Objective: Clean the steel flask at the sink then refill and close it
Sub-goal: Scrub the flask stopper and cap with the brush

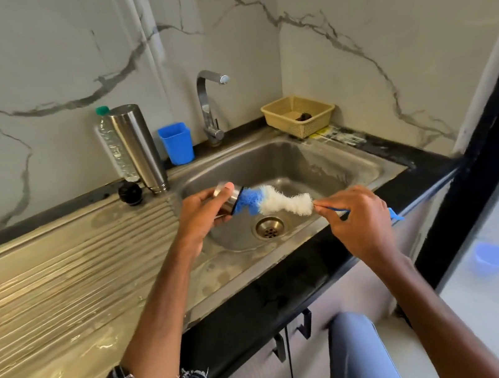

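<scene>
My left hand (200, 216) grips a small steel cup-shaped flask cap (232, 198) over the sink basin (328, 160), its mouth turned to the right. My right hand (357, 217) pinches the thin blue handle of a bottle brush (276, 201). The brush's blue tip is pushed into the cap and its white bristles trail out toward my right hand. The tall steel flask (138, 147) stands upside down at the back of the draining board. Its black stopper (130, 192) lies on the board just left of the flask.
A clear plastic bottle (112, 148) with a green cap stands behind the flask. A blue cup (176, 143) sits beside the tap (210, 106), which is not running. A beige basket (298, 114) rests at the back right corner. The ribbed draining board (58, 271) is wet.
</scene>
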### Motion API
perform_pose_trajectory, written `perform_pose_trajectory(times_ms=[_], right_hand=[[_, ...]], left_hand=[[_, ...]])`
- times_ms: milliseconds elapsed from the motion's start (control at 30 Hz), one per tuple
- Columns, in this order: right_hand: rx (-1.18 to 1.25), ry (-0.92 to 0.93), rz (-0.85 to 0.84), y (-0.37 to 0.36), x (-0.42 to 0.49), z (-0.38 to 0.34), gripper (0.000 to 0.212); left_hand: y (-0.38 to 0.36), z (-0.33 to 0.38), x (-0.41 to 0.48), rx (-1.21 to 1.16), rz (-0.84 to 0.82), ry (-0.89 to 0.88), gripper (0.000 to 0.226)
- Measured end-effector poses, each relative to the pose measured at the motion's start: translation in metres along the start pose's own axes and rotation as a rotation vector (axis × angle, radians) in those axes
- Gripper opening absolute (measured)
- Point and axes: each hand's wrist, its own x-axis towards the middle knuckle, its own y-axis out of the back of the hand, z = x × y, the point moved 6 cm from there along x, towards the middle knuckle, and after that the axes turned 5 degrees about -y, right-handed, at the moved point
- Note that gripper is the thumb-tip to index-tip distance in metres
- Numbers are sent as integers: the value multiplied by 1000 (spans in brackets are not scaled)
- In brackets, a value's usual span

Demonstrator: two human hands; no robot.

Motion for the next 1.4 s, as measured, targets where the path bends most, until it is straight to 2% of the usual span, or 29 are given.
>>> perform_pose_trajectory(times_ms=[100,200,300,367,467,533,633,700,867,967,1067,1133,1200,1267,1400], right_hand=[[27,4,19,-4,0,0,16],[44,-15,-53,-10,1,5,13],[46,-53,-158,-18,1,4,10],[31,-87,-277,-28,0,5,21],[232,-205,-512,-42,-5,6,42],[346,-262,-544,-41,-3,4,45],[298,-197,-503,-33,6,-1,30],[202,-122,-395,-25,13,-4,18],[139,-36,-142,-13,17,-8,16],[73,67,-170,-12,15,-17,11],[-53,98,-264,-20,11,-18,36],[-12,71,-308,-22,11,-17,43],[63,37,-328,-21,12,-15,35],[121,34,-298,-17,14,-16,22],[115,51,-102,-8,19,-16,20]], left_hand=[[1,1,0,-28,35,30,36],[5,3,0,-135,16,70,39],[5,8,-2,-204,-14,62,27],[4,12,-3,-245,-13,37,21],[5,16,-1,-254,-9,2,26],[4,19,-2,-242,-10,-24,31],[8,21,-4,-234,19,-54,34],[14,20,-3,-256,52,-49,31],[15,20,-2,-280,55,-30,28],[16,22,-1,-295,66,-34,26],[19,23,0,-305,61,-33,28],[18,25,-1,-336,52,-32,31],[18,26,-2,-326,55,-35,32],[19,26,-2,-308,67,-37,29],[19,24,-4,-280,73,-41,25]])
